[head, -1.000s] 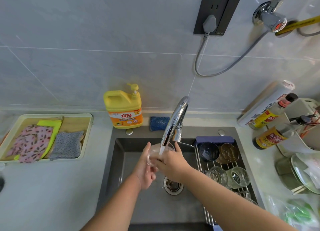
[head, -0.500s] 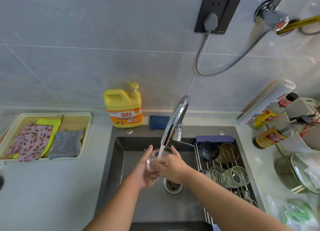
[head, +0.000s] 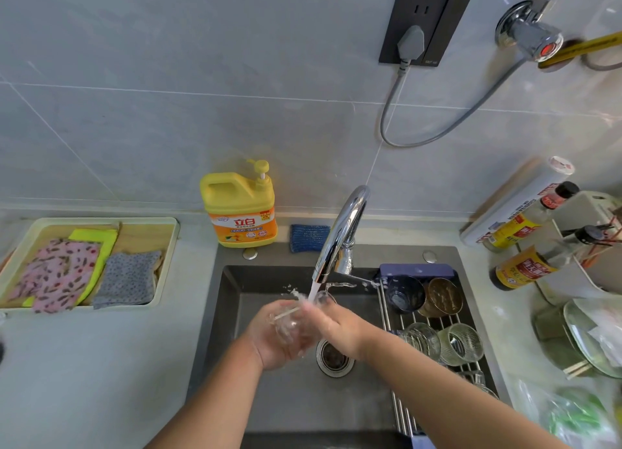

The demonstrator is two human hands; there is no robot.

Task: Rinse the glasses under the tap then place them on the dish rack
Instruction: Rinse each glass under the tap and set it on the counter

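Note:
A clear glass (head: 292,324) lies tilted in my left hand (head: 272,342), which cups it from below over the dark sink (head: 235,300). My right hand (head: 338,330) grips the glass from the right. Water runs from the chrome tap (head: 340,236) onto the glass and splashes. On the dish rack (head: 400,415) across the sink's right side lie a dark blue glass (head: 402,293), a brown glass (head: 442,297) and two clear ribbed glasses (head: 420,342) (head: 462,344).
A yellow dish soap bottle (head: 240,209) and a blue sponge (head: 309,238) stand behind the sink. A tray of cloths (head: 84,266) is at the left. Sauce bottles (head: 525,266), a roll and plates (head: 585,341) crowd the right counter. The drain (head: 335,357) sits under my hands.
The glass has tipped from upright under the stream onto its side in my left hand, a little lower and to the left. Water now splashes off it.

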